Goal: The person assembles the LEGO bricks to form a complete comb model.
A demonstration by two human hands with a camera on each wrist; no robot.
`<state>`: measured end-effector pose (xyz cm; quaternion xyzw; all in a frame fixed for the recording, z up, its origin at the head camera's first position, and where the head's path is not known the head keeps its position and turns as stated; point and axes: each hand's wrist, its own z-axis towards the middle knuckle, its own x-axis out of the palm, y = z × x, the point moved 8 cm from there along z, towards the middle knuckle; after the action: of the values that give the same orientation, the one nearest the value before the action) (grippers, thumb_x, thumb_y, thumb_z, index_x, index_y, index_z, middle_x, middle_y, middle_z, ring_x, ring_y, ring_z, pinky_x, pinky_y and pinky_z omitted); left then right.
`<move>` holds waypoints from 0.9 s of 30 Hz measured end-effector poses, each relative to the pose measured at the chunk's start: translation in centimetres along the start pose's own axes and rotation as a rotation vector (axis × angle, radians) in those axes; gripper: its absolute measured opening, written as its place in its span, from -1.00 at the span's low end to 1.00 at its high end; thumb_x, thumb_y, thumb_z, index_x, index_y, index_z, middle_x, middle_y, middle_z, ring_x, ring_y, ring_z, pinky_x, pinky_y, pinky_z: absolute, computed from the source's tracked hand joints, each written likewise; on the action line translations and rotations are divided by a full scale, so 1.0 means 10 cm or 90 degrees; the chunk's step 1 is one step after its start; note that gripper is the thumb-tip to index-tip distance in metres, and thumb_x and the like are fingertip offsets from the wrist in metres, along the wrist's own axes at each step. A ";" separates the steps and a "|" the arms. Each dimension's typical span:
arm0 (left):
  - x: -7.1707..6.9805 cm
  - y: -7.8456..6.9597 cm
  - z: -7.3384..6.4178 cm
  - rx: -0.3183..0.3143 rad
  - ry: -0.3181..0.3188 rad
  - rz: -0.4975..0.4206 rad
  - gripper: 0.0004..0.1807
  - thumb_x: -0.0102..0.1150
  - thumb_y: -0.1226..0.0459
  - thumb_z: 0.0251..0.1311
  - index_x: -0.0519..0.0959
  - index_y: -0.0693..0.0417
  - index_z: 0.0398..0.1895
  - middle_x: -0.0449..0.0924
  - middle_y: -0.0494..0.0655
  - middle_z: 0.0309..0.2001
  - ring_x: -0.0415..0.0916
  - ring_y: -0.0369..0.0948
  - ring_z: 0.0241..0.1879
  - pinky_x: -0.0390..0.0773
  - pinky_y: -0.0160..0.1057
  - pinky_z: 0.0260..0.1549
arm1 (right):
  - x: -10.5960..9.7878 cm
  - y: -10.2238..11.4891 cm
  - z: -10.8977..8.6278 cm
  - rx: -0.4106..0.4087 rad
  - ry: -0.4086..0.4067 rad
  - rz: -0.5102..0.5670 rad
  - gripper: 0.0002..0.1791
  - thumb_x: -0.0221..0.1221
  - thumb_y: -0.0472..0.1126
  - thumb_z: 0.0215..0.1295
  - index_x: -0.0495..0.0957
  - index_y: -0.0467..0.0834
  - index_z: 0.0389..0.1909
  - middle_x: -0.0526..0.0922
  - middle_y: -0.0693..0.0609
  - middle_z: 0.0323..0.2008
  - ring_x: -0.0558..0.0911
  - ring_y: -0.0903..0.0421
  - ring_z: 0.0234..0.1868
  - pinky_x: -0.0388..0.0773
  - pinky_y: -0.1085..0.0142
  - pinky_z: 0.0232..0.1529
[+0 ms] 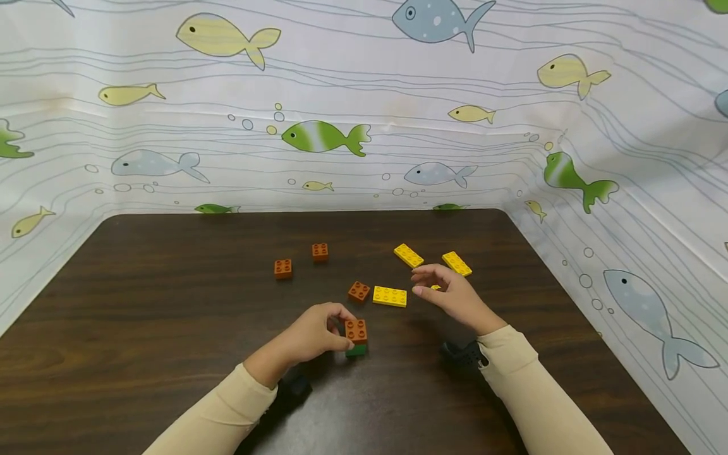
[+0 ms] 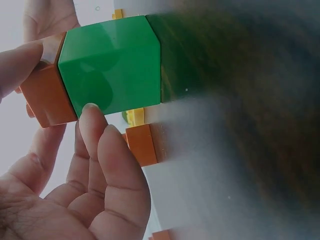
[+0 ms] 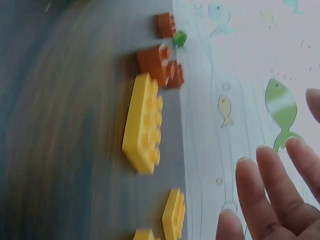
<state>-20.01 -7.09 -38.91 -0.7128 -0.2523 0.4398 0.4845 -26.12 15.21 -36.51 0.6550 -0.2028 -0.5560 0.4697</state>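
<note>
My left hand (image 1: 311, 332) pinches an orange toy brick (image 1: 356, 331) that sits on top of a green block (image 1: 356, 350). In the left wrist view the green block (image 2: 115, 65) stands on the table, and a fingertip lies against its side. My right hand (image 1: 452, 294) hovers over the table with fingers spread and nothing held. Beneath it a yellow brick (image 1: 435, 287) is mostly hidden. Just left of that hand lies another yellow eight-stud brick (image 1: 390, 296), with a loose orange brick (image 1: 359, 291) beside it.
Two orange bricks lie farther back on the left, one nearer (image 1: 283, 269) and one farther (image 1: 320, 252). Behind my right hand are two yellow bricks, a left one (image 1: 408, 255) and a right one (image 1: 457, 263). A fish-print curtain (image 1: 341, 76) borders the dark wooden table (image 1: 142, 303).
</note>
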 end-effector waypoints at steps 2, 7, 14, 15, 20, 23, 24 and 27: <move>0.00 0.00 0.00 -0.001 -0.003 0.003 -0.62 0.35 0.36 0.06 0.52 0.24 -0.03 0.46 0.04 -0.13 0.40 -0.20 -0.46 0.41 -0.22 -0.49 | -0.06 -0.06 -0.01 0.020 -0.006 -0.011 -0.52 0.21 -0.09 0.33 0.44 -0.25 0.18 0.55 -0.19 0.10 0.53 -0.08 0.10 0.45 0.05 0.11; -0.02 0.00 -0.01 -0.008 -0.012 0.016 -0.62 0.36 0.35 0.07 0.53 0.22 -0.03 0.46 0.04 -0.07 0.41 -0.18 -0.44 0.42 -0.21 -0.48 | -0.18 -0.20 -0.03 0.046 -0.011 -0.056 -0.51 0.20 -0.09 0.34 0.44 -0.29 0.17 0.55 -0.21 0.09 0.52 -0.13 0.11 0.43 -0.04 0.14; -0.02 0.01 0.00 -0.016 -0.016 0.008 -0.64 0.35 0.36 0.08 0.54 0.20 -0.03 0.46 0.05 -0.05 0.41 -0.18 -0.44 0.42 -0.21 -0.47 | -0.30 -0.38 -0.03 0.081 -0.022 -0.129 -0.54 0.19 -0.10 0.34 0.47 -0.30 0.14 0.56 -0.21 0.06 0.52 -0.13 0.05 0.47 -0.02 0.09; -0.02 0.01 0.00 -0.015 -0.016 0.007 -0.64 0.35 0.36 0.08 0.54 0.20 -0.03 0.45 0.06 -0.04 0.41 -0.18 -0.44 0.42 -0.21 -0.47 | -0.31 -0.41 -0.03 0.085 -0.024 -0.134 -0.53 0.20 -0.10 0.33 0.47 -0.31 0.14 0.56 -0.22 0.06 0.52 -0.14 0.06 0.47 -0.02 0.08; -0.02 0.01 0.01 -0.012 -0.013 0.005 -0.64 0.35 0.36 0.07 0.53 0.21 -0.03 0.47 0.04 -0.07 0.41 -0.18 -0.44 0.42 -0.21 -0.47 | -0.35 -0.49 -0.05 0.114 -0.024 -0.164 -0.52 0.19 -0.13 0.33 0.45 -0.32 0.16 0.53 -0.25 0.10 0.51 -0.17 0.07 0.48 -0.02 0.04; -0.02 0.00 0.00 -0.008 -0.009 0.005 -0.63 0.35 0.36 0.07 0.53 0.22 -0.03 0.48 0.02 -0.12 0.41 -0.19 -0.45 0.42 -0.21 -0.48 | -0.35 -0.53 -0.05 0.140 -0.014 -0.190 -0.50 0.19 -0.13 0.32 0.44 -0.33 0.18 0.50 -0.27 0.13 0.50 -0.20 0.09 0.47 -0.04 0.05; -0.02 0.00 0.00 -0.007 -0.008 0.005 -0.62 0.35 0.36 0.07 0.53 0.23 -0.02 0.48 0.02 -0.13 0.41 -0.19 -0.45 0.42 -0.21 -0.48 | -0.35 -0.54 -0.06 0.148 -0.010 -0.197 -0.50 0.20 -0.13 0.32 0.43 -0.33 0.18 0.49 -0.28 0.14 0.50 -0.20 0.09 0.47 -0.05 0.05; -0.02 -0.01 -0.01 -0.006 -0.008 0.003 -0.62 0.35 0.36 0.07 0.52 0.23 -0.02 0.47 0.02 -0.14 0.40 -0.19 -0.45 0.42 -0.21 -0.48 | -0.34 -0.58 -0.07 0.167 0.004 -0.217 -0.48 0.21 -0.12 0.30 0.44 -0.33 0.19 0.47 -0.30 0.16 0.50 -0.21 0.09 0.47 -0.06 0.05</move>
<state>-20.05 -7.24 -38.72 -0.7130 -0.2560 0.4444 0.4782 -28.01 20.90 -39.61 0.7373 -0.1582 -0.5940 0.2802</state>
